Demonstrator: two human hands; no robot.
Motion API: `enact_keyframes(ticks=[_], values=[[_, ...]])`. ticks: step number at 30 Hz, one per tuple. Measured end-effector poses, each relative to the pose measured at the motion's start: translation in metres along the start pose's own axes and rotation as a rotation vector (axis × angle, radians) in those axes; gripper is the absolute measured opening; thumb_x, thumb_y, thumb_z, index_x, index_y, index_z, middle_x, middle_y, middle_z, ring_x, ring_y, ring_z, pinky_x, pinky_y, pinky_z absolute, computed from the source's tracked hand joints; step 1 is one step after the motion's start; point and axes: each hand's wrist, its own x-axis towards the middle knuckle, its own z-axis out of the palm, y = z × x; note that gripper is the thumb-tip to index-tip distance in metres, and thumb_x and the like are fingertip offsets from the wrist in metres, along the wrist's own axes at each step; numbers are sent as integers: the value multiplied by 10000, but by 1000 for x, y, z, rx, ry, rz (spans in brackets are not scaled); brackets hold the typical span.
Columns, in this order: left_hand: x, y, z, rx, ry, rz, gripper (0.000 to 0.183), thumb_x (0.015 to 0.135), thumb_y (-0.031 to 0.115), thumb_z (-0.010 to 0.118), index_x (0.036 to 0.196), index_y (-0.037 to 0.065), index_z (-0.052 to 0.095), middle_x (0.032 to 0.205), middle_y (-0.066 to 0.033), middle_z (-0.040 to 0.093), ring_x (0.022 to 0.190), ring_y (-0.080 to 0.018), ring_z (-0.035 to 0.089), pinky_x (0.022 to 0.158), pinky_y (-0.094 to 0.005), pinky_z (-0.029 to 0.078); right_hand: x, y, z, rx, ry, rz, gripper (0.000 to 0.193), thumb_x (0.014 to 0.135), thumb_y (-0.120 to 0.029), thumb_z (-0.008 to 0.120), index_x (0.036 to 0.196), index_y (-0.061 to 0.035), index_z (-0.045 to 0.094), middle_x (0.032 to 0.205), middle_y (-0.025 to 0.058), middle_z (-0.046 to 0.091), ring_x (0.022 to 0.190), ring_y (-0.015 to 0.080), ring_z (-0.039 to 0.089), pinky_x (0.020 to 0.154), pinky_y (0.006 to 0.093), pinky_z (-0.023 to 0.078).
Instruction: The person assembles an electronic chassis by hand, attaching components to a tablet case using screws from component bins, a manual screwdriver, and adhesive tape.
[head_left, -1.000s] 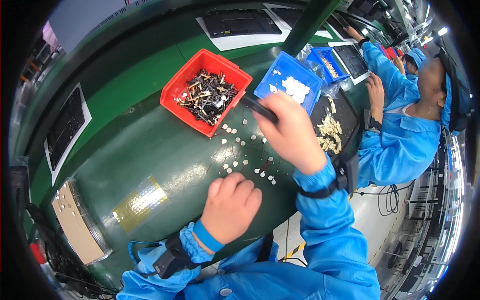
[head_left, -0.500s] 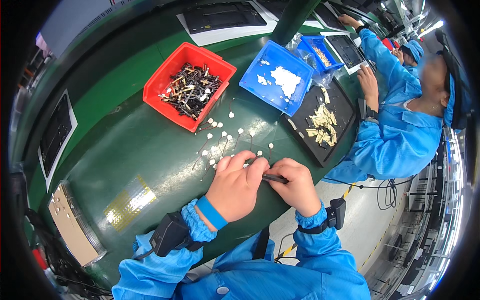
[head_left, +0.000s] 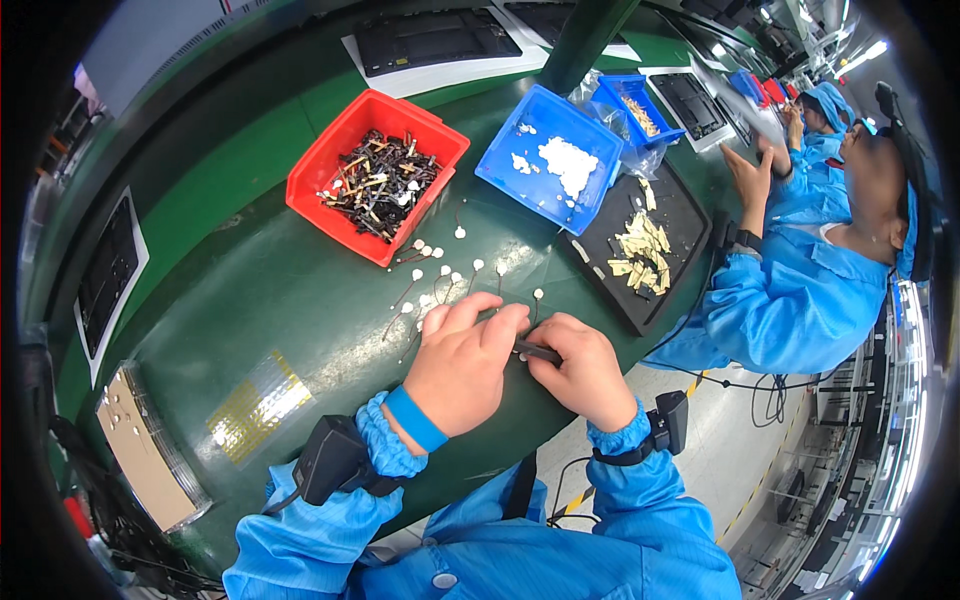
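- The right hand (head_left: 585,370) pinches a slim black tool (head_left: 541,352) between thumb and fingers, pointing it left.
- The left hand (head_left: 460,372), palm down with fingers bent, meets the tool's far end; whether it grips anything cannot be told.
- White discs (head_left: 477,265) with thin wires lie just beyond its fingers.
- The green table's (head_left: 335,320) near edge passes close below the right hand.
- Tabletop stretches left to a yellow-patterned sheet (head_left: 260,405); a red bin (head_left: 335,228) and black tray (head_left: 685,215) bound the far side.
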Motion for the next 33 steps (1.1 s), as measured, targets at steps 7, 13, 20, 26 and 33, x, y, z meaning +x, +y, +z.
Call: enact_keyframes(ticks=[7, 13, 20, 26, 33], values=[[-9, 19, -25, -109, 189, -163, 281, 729, -55, 553, 1002, 5, 579, 966, -99, 638, 896, -248, 570, 771, -371, 448, -6, -15, -16, 69, 29, -62, 163, 650, -21, 624, 805, -50, 582, 784, 86, 555, 669, 267, 574, 590, 338, 466], [-9, 24, -49, -1298, -52, -749, 199, 839, 121, 633, 943, -48, 624, 821, -97, 653, 740, -135, 633, 604, -241, 519, 10, -51, -16, 113, 100, -476, 221, 635, -20, 690, 801, -80, 558, 788, 67, 547, 628, 236, 580, 500, 305, 457], [-15, 9, -102, -1244, 395, -884, 152, 862, 109, 597, 910, -34, 612, 826, -109, 649, 715, -164, 642, 588, -237, 531, 49, -87, -10, 66, 151, -708, 199, 616, 15, 645, 754, -81, 539, 764, 74, 541, 636, 253, 561, 517, 315, 457], [-22, -8, -137, -1216, 547, -814, 152, 872, 151, 586, 920, 8, 611, 871, -91, 645, 788, -177, 639, 637, -267, 527, 119, -87, 4, -105, 422, -479, 217, 674, 31, 582, 882, -28, 598, 864, 132, 583, 765, 315, 590, 656, 383, 487], [-27, -8, -137, -1146, 638, -705, 85, 832, 92, 629, 884, 28, 652, 932, -64, 628, 835, -137, 596, 670, -264, 510, 84, -145, 29, 367, 151, -411, 213, 657, -83, 764, 817, -10, 643, 797, 90, 610, 718, 214, 602, 617, 307, 491]])
